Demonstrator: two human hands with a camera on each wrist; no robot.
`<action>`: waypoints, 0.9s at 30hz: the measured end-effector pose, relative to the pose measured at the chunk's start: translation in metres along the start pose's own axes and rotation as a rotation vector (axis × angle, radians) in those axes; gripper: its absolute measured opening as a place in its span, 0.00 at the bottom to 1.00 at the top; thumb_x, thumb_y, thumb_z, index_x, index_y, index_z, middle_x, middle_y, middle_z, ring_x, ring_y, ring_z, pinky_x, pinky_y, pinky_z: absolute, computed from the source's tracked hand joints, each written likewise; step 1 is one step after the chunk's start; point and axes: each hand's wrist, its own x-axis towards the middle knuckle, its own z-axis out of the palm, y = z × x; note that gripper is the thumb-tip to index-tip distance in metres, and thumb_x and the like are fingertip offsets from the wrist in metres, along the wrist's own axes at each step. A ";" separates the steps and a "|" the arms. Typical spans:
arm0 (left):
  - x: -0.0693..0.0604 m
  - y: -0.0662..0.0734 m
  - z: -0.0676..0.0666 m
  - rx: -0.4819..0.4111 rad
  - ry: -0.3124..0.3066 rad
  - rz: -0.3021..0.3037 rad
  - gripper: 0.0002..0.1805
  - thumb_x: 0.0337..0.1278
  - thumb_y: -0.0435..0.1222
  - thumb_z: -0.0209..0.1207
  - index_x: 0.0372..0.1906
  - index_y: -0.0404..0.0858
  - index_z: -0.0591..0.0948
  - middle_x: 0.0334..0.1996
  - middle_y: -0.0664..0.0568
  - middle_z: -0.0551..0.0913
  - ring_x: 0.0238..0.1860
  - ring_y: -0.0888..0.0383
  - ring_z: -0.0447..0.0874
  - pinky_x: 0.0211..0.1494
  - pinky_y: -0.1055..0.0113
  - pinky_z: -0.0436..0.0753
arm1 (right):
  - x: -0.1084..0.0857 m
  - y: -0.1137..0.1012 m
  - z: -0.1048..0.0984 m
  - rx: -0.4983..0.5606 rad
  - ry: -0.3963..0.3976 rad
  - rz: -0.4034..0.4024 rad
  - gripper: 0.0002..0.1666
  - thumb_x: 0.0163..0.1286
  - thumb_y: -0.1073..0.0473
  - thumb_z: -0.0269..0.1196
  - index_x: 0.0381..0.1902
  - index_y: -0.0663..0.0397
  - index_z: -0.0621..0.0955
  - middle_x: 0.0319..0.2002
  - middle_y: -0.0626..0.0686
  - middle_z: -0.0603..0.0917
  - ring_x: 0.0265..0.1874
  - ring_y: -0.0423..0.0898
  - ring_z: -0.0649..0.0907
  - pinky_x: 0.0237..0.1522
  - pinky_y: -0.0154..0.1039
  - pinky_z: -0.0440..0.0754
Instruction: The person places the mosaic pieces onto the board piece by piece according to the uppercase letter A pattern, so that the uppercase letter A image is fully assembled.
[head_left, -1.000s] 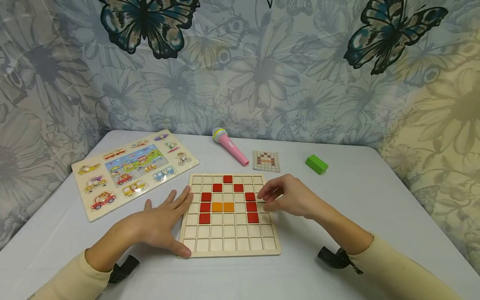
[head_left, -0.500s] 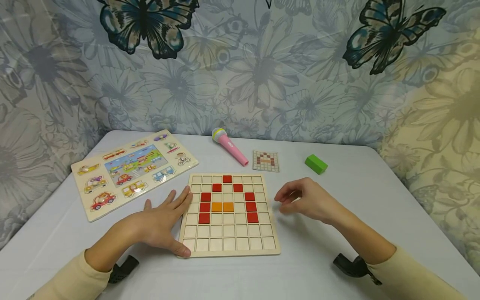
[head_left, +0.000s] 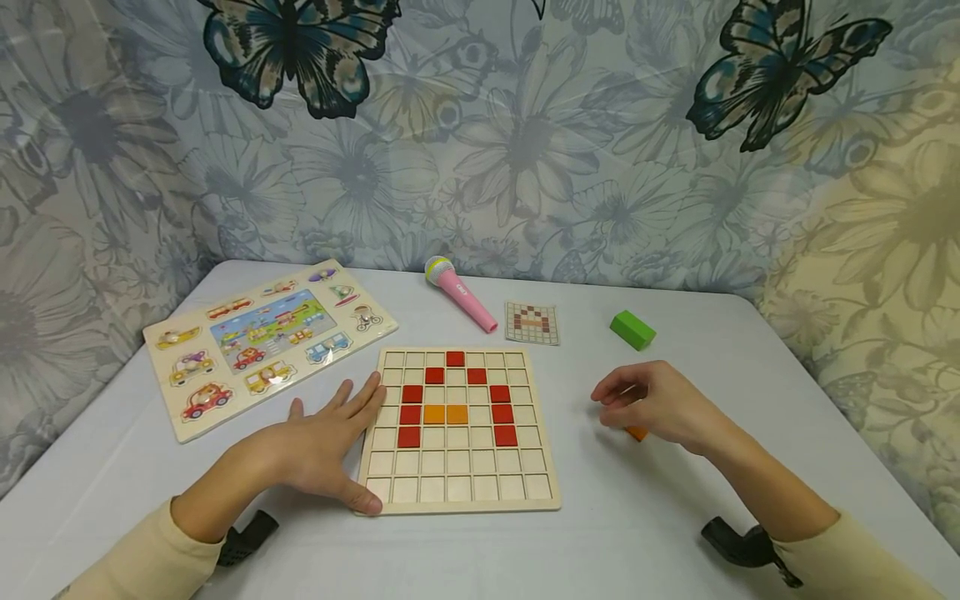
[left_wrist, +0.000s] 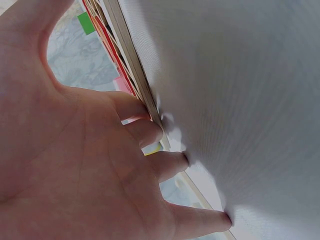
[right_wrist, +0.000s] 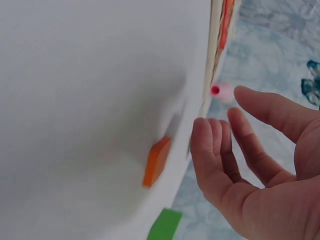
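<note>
A wooden grid board [head_left: 457, 462] lies flat with several red tiles [head_left: 506, 435] and two orange tiles [head_left: 457, 414] in its squares. My left hand [head_left: 311, 446] is spread along the board's left side, thumb at the near corner and fingertips at the edge. In the left wrist view the left hand's fingers [left_wrist: 195, 220] reach past the board's edge [left_wrist: 145, 90] down to the white cloth. To the right of the board my right hand [head_left: 660, 408] hovers, fingers loosely bent and holding nothing. Below it an orange tile [right_wrist: 157, 162] lies on the cloth, partly hidden in the head view.
Behind the board are a pink toy microphone [head_left: 468, 302], a small pattern card [head_left: 532, 323] and a green block [head_left: 633, 330]. A vehicle picture puzzle [head_left: 202, 329] lies at the left. A floral cloth [head_left: 525, 167] hangs behind the table.
My right hand has moved right, from the board's right edge to over the loose orange tile, which has come partly into sight. My left hand and the board have stayed put.
</note>
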 end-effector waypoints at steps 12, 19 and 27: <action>0.001 0.000 0.000 0.006 -0.002 0.000 0.80 0.33 0.70 0.76 0.85 0.37 0.46 0.86 0.45 0.34 0.83 0.29 0.36 0.61 0.10 0.39 | -0.009 0.025 -0.013 -0.068 0.043 0.021 0.16 0.58 0.63 0.76 0.45 0.58 0.88 0.41 0.53 0.88 0.39 0.45 0.83 0.37 0.33 0.81; 0.001 -0.001 0.000 -0.005 -0.002 0.002 0.79 0.33 0.69 0.76 0.85 0.37 0.46 0.86 0.45 0.33 0.83 0.29 0.35 0.61 0.10 0.38 | -0.010 0.031 -0.016 -0.081 0.038 0.038 0.18 0.56 0.62 0.78 0.45 0.59 0.88 0.39 0.52 0.86 0.38 0.44 0.82 0.37 0.33 0.80; 0.001 0.000 0.000 -0.004 -0.001 0.003 0.79 0.33 0.69 0.76 0.85 0.37 0.46 0.86 0.45 0.34 0.83 0.29 0.35 0.61 0.10 0.38 | -0.013 0.034 -0.016 -0.087 -0.007 0.086 0.21 0.53 0.63 0.79 0.46 0.58 0.87 0.39 0.53 0.84 0.39 0.47 0.80 0.37 0.33 0.79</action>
